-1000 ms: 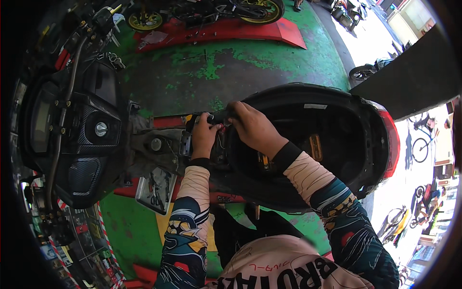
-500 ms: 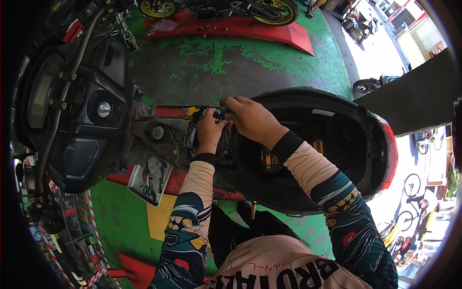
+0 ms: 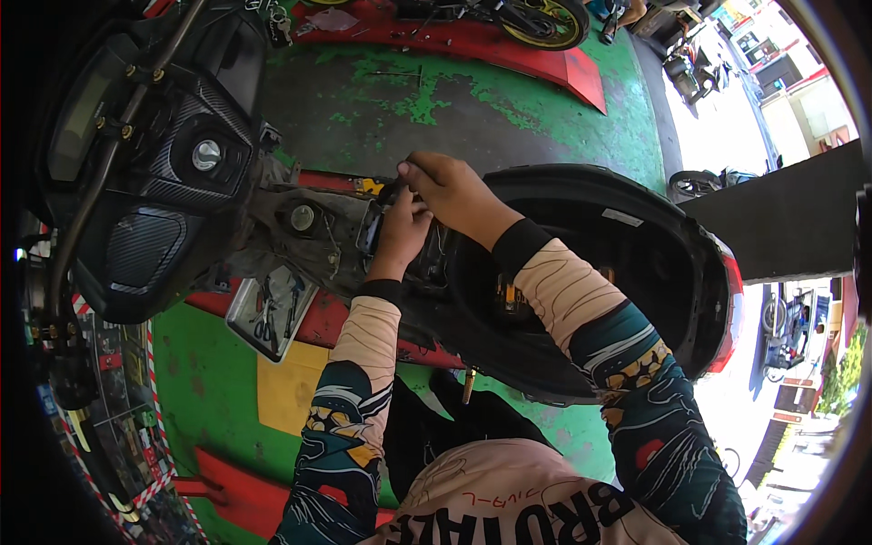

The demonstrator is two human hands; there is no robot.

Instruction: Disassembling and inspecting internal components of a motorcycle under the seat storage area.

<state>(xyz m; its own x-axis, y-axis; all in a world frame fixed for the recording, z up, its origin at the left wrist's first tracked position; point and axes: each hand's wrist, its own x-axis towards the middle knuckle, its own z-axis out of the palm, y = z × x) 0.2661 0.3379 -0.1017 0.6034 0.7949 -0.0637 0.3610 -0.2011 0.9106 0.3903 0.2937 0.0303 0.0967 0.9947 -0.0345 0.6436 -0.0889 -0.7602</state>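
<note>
A scooter lies across my view, its carbon-patterned front cover [image 3: 182, 195] to the left and its open black storage tub [image 3: 563, 195] to the right. Between them, over the stripped middle section, my two hands meet. My left hand [image 3: 402, 232] is closed, fingers curled up against a small dark part that its own fingers mostly hide. Just above and to the right, my right hand [image 3: 461, 193] is closed in a pinch at the same spot; what it grips is too small to name. Left of my hands sits a round cap [image 3: 302, 217] on the frame.
A metal tray [image 3: 236, 313] with several hand tools rests below the scooter's middle, near a yellow panel [image 3: 286, 391]. Orange-yellow items [image 3: 510, 295] lie inside the tub. Another motorcycle [image 3: 536, 20] stands on a red ramp [image 3: 568, 77] at the far side. A dark pillar [image 3: 772, 213] rises at right.
My right hand has moved slightly left and up, its fingertips now above my left hand's. The whole view has shifted a little with my head.
</note>
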